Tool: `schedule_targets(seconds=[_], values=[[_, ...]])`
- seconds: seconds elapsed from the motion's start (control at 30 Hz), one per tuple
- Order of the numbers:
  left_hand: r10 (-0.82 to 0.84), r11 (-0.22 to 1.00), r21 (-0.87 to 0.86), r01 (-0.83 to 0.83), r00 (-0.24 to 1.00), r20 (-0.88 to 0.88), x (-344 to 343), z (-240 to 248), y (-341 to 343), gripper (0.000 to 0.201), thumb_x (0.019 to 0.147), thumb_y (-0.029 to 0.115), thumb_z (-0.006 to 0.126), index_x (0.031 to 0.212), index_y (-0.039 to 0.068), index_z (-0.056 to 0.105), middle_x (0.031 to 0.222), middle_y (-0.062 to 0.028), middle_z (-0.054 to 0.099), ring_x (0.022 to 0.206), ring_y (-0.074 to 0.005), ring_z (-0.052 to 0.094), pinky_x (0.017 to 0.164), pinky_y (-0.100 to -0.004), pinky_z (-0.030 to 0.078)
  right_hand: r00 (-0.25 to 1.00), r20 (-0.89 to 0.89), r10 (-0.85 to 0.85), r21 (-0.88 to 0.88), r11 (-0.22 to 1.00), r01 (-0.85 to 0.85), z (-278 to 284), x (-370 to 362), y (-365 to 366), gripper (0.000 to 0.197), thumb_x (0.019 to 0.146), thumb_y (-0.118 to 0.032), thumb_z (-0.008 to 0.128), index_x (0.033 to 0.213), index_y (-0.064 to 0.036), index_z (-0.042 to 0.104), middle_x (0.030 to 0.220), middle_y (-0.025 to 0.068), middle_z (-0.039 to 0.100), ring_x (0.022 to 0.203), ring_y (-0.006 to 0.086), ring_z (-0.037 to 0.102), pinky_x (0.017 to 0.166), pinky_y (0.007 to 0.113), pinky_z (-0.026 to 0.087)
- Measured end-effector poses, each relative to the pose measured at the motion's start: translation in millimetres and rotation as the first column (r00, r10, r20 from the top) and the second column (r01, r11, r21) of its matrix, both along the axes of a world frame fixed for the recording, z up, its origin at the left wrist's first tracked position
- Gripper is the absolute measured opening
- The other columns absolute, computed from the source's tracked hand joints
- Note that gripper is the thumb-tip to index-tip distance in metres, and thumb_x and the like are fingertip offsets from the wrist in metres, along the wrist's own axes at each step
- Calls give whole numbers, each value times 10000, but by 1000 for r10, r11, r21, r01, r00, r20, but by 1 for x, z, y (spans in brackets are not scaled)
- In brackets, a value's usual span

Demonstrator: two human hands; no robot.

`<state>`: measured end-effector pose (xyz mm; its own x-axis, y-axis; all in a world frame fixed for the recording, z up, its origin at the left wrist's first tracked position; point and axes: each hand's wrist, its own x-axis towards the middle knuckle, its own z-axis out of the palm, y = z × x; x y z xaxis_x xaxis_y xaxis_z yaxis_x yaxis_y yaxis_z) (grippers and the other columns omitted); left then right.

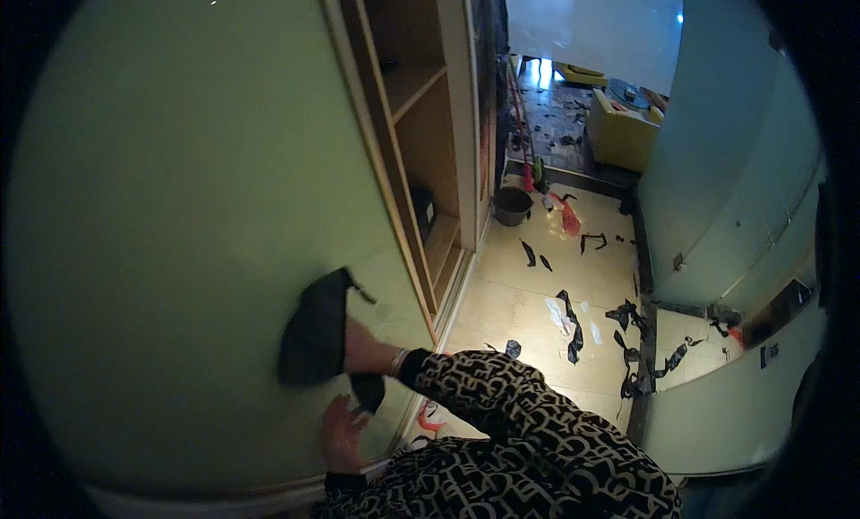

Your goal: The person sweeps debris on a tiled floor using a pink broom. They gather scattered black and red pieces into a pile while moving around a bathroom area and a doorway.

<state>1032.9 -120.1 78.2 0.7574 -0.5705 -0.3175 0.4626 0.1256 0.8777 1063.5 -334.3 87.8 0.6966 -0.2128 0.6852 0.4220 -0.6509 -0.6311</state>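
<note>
A dark cloth [313,333] lies bunched against a pale green sliding door panel [179,205] on the left. My right hand [365,347], with a bracelet at the wrist, holds the cloth against the panel, and the cloth hides most of its fingers. One end of the cloth hangs below that wrist. Just under this end is my left hand [342,434], its fingers apart and nothing seen in it. It is close to the panel; whether it touches cannot be made out. Both arms wear black sleeves with a light letter-like pattern.
Beside the panel, a wooden cabinet [421,161] stands open with shelves. Black plastic scraps [573,326] and red pieces [570,218] litter the tiled floor [511,295]. A dark bucket [512,205] stands farther off, near a yellow armchair [620,134]. Pale panels [726,161] line the right.
</note>
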Motion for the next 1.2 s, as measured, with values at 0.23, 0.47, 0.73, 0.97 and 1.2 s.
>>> schedule_targets(seconds=[0.23, 0.47, 0.73, 0.97, 1.2], values=[[-308, 951, -35, 306, 949, -62, 23, -22, 20, 358, 954, 202, 534, 1256, 12, 509, 1267, -141, 538, 1032, -295, 600, 878, -402, 486, 924, 30, -381, -89, 920, 382, 33, 27, -86, 601, 848, -352, 603, 1331, -19, 472, 1363, 248, 432, 1279, 451, 355, 1106, 498, 239], [-387, 914, 95, 395, 918, -90, 37, -18, -5, 298, 945, 158, 545, 1194, -5, 548, 1209, -142, 576, 992, -258, 614, 851, -370, 502, 928, 259, -267, -167, 934, 315, 103, 32, -25, 644, 795, -294, 625, 1347, -27, 429, 1438, 257, 333, 1319, 486, 266, 1136, 532, 148], [-371, 919, 125, 373, 928, -43, 55, -27, -63, 325, 947, 167, 554, 1192, -46, 536, 1165, -171, 597, 959, -275, 628, 839, -396, 518, 908, 92, -408, -271, 868, 417, 165, 39, -120, 655, 812, -387, 646, 1325, -29, 452, 1403, 251, 396, 1332, 434, 297, 1126, 513, 190], [-402, 896, 169, 411, 912, -88, 47, -46, -106, 338, 949, 176, 553, 1208, -39, 530, 1158, -182, 611, 959, -283, 640, 838, -392, 524, 768, -500, -400, -83, 905, 417, -1, 30, -180, 458, 918, -240, 470, 1299, 13, 479, 1359, 261, 452, 1262, 436, 401, 1084, 475, 298], [-496, 833, 264, 487, 867, -34, 31, -28, -187, 385, 951, 295, 559, 1199, 1, 549, 1171, -149, 614, 979, -261, 635, 854, -374, 511, 904, -201, -377, -142, 925, 354, -176, -1, -208, 459, 875, -104, 489, 1334, -99, 493, 1432, 211, 373, 1353, 391, 308, 1127, 440, 255]])
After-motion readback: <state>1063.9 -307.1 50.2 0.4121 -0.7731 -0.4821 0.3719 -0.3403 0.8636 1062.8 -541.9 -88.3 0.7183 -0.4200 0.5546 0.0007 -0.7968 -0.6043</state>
